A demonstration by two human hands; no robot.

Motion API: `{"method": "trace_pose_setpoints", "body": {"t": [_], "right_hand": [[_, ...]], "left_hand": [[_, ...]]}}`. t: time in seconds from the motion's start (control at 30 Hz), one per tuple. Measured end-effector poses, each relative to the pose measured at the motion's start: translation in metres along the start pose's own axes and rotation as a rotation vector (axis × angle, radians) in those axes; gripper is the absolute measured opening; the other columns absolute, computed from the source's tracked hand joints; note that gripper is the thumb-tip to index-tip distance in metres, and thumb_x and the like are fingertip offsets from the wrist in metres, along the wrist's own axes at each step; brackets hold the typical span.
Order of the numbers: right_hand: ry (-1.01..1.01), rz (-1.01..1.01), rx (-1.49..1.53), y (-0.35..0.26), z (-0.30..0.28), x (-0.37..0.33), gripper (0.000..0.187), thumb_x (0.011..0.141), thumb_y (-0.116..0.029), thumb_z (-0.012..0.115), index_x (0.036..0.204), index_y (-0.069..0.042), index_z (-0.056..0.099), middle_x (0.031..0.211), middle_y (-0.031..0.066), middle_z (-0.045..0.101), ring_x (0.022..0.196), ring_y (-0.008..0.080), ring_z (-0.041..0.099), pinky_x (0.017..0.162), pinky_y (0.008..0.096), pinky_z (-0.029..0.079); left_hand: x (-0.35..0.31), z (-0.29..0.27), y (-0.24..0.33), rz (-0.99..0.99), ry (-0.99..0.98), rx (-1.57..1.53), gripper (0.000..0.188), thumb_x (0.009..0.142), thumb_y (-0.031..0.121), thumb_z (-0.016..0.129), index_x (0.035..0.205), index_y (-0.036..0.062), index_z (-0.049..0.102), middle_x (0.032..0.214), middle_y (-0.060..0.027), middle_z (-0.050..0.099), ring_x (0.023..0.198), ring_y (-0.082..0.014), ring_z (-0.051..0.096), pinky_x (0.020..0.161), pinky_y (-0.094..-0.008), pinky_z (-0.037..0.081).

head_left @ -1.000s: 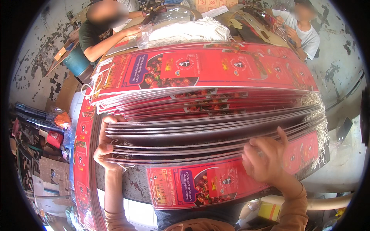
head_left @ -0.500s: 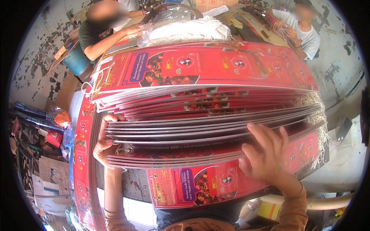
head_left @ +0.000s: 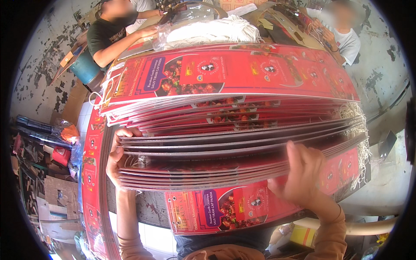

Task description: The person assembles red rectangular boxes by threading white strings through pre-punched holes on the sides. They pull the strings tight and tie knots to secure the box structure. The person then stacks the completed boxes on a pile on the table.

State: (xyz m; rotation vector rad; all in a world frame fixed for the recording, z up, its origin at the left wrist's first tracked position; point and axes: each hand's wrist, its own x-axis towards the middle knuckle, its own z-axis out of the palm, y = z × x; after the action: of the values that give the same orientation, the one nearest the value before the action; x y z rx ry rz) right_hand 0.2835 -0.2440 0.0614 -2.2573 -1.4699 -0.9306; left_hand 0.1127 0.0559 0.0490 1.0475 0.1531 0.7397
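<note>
Several long red printed panels [head_left: 225, 178] stand on edge in front of me, their grey edges toward me. My left hand [head_left: 116, 158] is wrapped around their left ends, with the thumb at a gap between a rear group and a front group. At their right part, my right hand [head_left: 301, 175] is raised with fingers stretched upward and its thumb apart, against the panel edges; some fingertips are hidden. Below the front group lies another red panel [head_left: 234, 210], printed with food pictures and with eyelets at its left end.
Behind stands a thick stack of red panels [head_left: 242, 73], with white strings [head_left: 359, 151] hanging at the right. A white cord bundle [head_left: 212, 31] lies beyond it. Two people [head_left: 108, 39] sit at the far side. More panels [head_left: 93, 173] stack at the left; scraps [head_left: 39, 173] pile beyond.
More panels now lie in the front group and fewer in the rear one. My right hand's fingers have drawn closer together and tilted upright; the left hand keeps its grip.
</note>
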Motion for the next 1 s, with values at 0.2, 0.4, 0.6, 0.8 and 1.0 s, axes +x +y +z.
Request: {"method": "trace_pose_setpoints", "body": {"t": [0.2, 0.4, 0.6, 0.8, 1.0], "right_hand": [[-0.047, -0.023, -0.025, 0.001, -0.002, 0.007, 0.057, 0.08, -0.043, 0.052, 0.12, -0.002, 0.054, 0.105, 0.0093, 0.054, 0.081, 0.0197, 0.045, 0.073, 0.0369, 0.033], [-0.037, -0.027, -0.057, 0.003, 0.001, 0.0, 0.049, 0.079, -0.042, 0.054, 0.11, -0.005, 0.06, 0.117, 0.0123, 0.053, 0.082, 0.0215, 0.042, 0.075, 0.0385, 0.035], [-0.019, -0.054, 0.005, 0.001, -0.003, 0.009, 0.041, 0.077, -0.04, 0.06, 0.1, -0.007, 0.054, 0.122, 0.0165, 0.05, 0.107, 0.0346, 0.045, 0.093, 0.0489, 0.032], [-0.081, -0.037, 0.067, 0.007, -0.004, 0.021, 0.052, 0.074, -0.031, 0.066, 0.115, -0.005, 0.045, 0.121, 0.0182, 0.048, 0.113, 0.0362, 0.046, 0.101, 0.0555, 0.024], [-0.088, -0.013, 0.061, 0.002, -0.002, 0.029, 0.056, 0.07, -0.029, 0.068, 0.115, -0.003, 0.047, 0.11, 0.0163, 0.049, 0.099, 0.0325, 0.047, 0.089, 0.0481, 0.032]], "left_hand": [[0.001, -0.003, -0.001, -0.01, -0.018, -0.028, 0.039, 0.074, 0.025, 0.053, 0.103, 0.0011, 0.045, 0.103, -0.0156, 0.049, 0.097, -0.0287, 0.055, 0.087, -0.042, 0.046], [0.001, -0.001, -0.001, -0.018, -0.014, -0.008, 0.039, 0.073, 0.025, 0.054, 0.103, 0.0022, 0.046, 0.103, -0.0149, 0.05, 0.097, -0.0282, 0.055, 0.086, -0.0411, 0.046], [-0.003, -0.005, 0.003, -0.023, 0.041, 0.072, 0.04, 0.073, 0.027, 0.052, 0.104, 0.0026, 0.047, 0.104, -0.0159, 0.052, 0.096, -0.0278, 0.055, 0.086, -0.0399, 0.044], [0.003, -0.003, 0.001, -0.08, 0.042, 0.102, 0.042, 0.078, 0.037, 0.049, 0.102, 0.0029, 0.05, 0.1, -0.0138, 0.055, 0.092, -0.0226, 0.054, 0.084, -0.0338, 0.042], [-0.003, -0.001, 0.002, 0.057, -0.039, 0.233, 0.055, 0.084, 0.054, 0.042, 0.104, 0.0036, 0.05, 0.093, -0.0108, 0.055, 0.086, -0.0179, 0.054, 0.078, -0.0306, 0.043]]}}
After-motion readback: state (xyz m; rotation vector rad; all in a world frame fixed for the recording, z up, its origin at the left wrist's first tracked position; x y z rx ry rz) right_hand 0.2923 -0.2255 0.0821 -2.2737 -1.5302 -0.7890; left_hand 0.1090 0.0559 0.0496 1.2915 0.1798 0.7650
